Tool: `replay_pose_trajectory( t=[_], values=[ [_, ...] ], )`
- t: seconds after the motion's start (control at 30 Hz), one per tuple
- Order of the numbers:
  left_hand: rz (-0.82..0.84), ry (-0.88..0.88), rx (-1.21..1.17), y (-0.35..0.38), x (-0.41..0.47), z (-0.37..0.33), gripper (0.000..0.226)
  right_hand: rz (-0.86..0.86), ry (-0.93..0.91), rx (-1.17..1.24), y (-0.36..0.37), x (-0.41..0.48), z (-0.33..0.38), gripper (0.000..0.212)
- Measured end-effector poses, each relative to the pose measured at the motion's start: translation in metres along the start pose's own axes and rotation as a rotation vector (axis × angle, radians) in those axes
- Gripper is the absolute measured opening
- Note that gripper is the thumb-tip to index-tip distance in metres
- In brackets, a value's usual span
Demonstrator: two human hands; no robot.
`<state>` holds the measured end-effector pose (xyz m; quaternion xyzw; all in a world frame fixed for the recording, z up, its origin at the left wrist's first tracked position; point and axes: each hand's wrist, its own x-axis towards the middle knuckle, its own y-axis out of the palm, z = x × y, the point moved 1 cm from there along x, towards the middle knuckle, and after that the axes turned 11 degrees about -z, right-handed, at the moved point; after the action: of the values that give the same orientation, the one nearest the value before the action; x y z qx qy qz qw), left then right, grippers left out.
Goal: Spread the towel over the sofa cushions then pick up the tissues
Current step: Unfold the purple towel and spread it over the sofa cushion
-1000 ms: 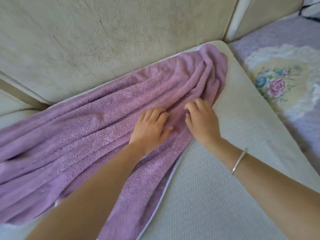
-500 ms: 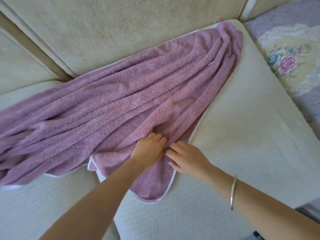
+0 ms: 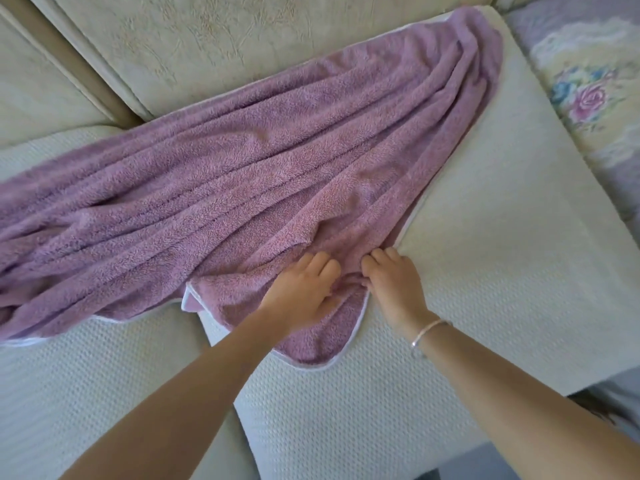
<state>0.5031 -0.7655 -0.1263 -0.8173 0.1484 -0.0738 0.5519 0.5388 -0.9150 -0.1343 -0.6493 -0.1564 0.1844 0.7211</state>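
Two hands, left hand (image 3: 300, 295) and right hand (image 3: 393, 282), grip one towel (image 3: 242, 174).

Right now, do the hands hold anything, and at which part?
Both hands, left hand and right hand, grip the purple towel near its front hem, fingers bunching the fabric.

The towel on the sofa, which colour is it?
Purple, with a thin white edge; the head view shows the towel.

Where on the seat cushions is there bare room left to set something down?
Right cushion, from the towel edge to its outer edge, is bare. So is the front strip below the towel's hem. Crowded: the bunched middle under left hand and right hand.
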Motion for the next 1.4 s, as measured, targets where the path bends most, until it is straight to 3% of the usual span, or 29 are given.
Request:
replay_pose_trajectory(
  t=[0.1, 0.2, 0.3, 0.37, 0.43, 0.57, 0.7, 0.8, 0.93, 1.07, 1.13, 1.23, 1.3, 1.4],
  values=[
    [0.089, 0.063, 0.101, 0.001, -0.022, -0.012, 0.049, -0.027, -0.026, -0.014, 0.003, 0.006, -0.006, 0.034],
    [0.143, -0.020, 0.150, 0.006, -0.022, -0.023, 0.055, -0.041, -0.064, 0.019, 0.006, 0.009, -0.011, 0.035],
    [0.072, -0.128, 0.171, 0.011, -0.015, -0.032, 0.041, 0.028, -0.110, 0.122, 0.005, 0.010, -0.021, 0.029],
    [0.024, -0.198, 0.153, 0.014, -0.013, -0.040, 0.032, 0.172, -0.114, 0.173, 0.006, 0.015, -0.026, 0.022],
    [-0.014, -0.273, 0.145, 0.015, -0.012, -0.049, 0.028, 0.305, -0.178, 0.151, 0.012, 0.019, -0.030, 0.026],
    [-0.067, -0.466, 0.105, 0.018, -0.015, -0.071, 0.021, 0.367, -0.335, 0.067, 0.008, 0.028, -0.039, 0.022],
    [-0.083, -0.632, -0.087, 0.042, -0.010, -0.113, 0.019, 0.121, -0.551, -0.095, -0.014, 0.016, -0.070, 0.013],
    [-0.131, -0.661, -0.178, 0.053, 0.005, -0.146, 0.018, 0.063, -0.582, -0.128, -0.023, -0.002, -0.106, 0.017],
    [-0.117, -0.591, -0.106, 0.050, 0.002, -0.148, 0.020, 0.052, -0.557, -0.121, -0.029, -0.015, -0.120, 0.030],
    [-0.062, -0.416, 0.029, 0.034, -0.025, -0.137, 0.039, -0.014, -0.544, -0.035, -0.039, -0.027, -0.100, 0.006],
    [-0.006, -0.386, 0.093, 0.034, -0.045, -0.132, 0.049, -0.010, -0.563, 0.025, -0.040, -0.037, -0.090, 0.018],
    [0.058, -0.390, 0.082, 0.036, -0.067, -0.126, 0.063, -0.032, -0.673, 0.119, -0.041, -0.058, -0.071, 0.018],
    [0.015, -0.426, 0.026, 0.036, -0.066, -0.125, 0.054, -0.008, -0.748, 0.158, -0.039, -0.073, -0.057, 0.023],
    [-0.049, -0.500, -0.061, 0.031, -0.053, -0.122, 0.018, 0.092, -0.760, 0.119, -0.030, -0.091, -0.039, 0.043]
  ],
)
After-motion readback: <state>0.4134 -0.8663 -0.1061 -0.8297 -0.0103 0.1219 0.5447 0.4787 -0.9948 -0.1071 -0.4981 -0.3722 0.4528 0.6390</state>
